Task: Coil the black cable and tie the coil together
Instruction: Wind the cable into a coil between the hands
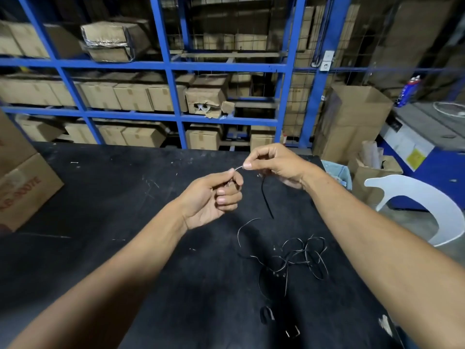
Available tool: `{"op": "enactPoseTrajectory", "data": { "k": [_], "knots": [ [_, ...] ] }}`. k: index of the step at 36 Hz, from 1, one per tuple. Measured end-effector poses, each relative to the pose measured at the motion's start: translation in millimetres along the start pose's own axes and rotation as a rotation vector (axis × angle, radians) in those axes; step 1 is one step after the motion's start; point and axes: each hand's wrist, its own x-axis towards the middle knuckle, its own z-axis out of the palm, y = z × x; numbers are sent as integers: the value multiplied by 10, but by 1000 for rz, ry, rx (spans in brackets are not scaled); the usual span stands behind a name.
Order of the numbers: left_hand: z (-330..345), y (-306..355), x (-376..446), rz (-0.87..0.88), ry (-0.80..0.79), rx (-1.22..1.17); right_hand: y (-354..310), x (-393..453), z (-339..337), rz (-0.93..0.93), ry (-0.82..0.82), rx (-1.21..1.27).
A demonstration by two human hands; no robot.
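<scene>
Cable end pinched between both my hands, raised above the black counter (100,197): that is what the head view shows. My left hand (214,195) is curled nearly shut, thumb and forefinger nipping the thin black cable (302,255), with the other fingers folded in. My right hand (274,163) sits just beyond and to the right of it, also closed in a narrow pinch on the same short, pale-glinting stretch, so the two grips are almost touching. A stiffer dark strand (266,197) hangs from under my right hand, slanting down toward me; I cannot tell whether it is the cable's own run or a separate tie.

Most of the cable lies loose on the counter, nearer to me than either hand and off to the right, below my right forearm. It is a flat tangle of irregular loops, not a coil, with one free curl reaching back toward my left wrist. My right hand is the closer one to that heap. I judge the coiling has barely begun, and the slack must be drawn up and away from me into loops.
</scene>
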Motion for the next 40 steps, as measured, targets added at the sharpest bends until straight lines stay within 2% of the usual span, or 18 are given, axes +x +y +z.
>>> {"op": "enactPoseTrajectory", "data": {
  "k": [5, 10, 17, 22, 25, 28, 30, 32, 36, 40],
  "knots": [
    [135, 144, -38, 162, 45, -112, 138, -75, 66, 8, 98, 193],
    [174, 366, -31, 239, -60, -130, 395, -195, 285, 80, 150, 341],
    [175, 666, 57, 296, 20, 24, 574, -399, 516, 109, 136, 286],
    [144, 827, 154, 348, 106, 76, 512, -569, 605, 99, 69, 146],
    [135, 850, 209, 349, 234, 326, 377, -641, 566, 74, 53, 48],
    [76, 836, 258, 313, 359, 774, 180, -678, 448, 14, 63, -76],
    [8, 803, 267, 242, 325, 1012, 33, -650, 321, -41, 107, -150],
    [-12, 734, 255, 112, 279, 1112, -121, -596, 192, -117, 164, -247],
    [157, 570, 224, -83, 123, 884, -409, -492, -53, -222, 234, -456],
    [226, 503, 209, -169, -68, 488, -499, -387, -260, -253, 267, -424]
  ]
}}
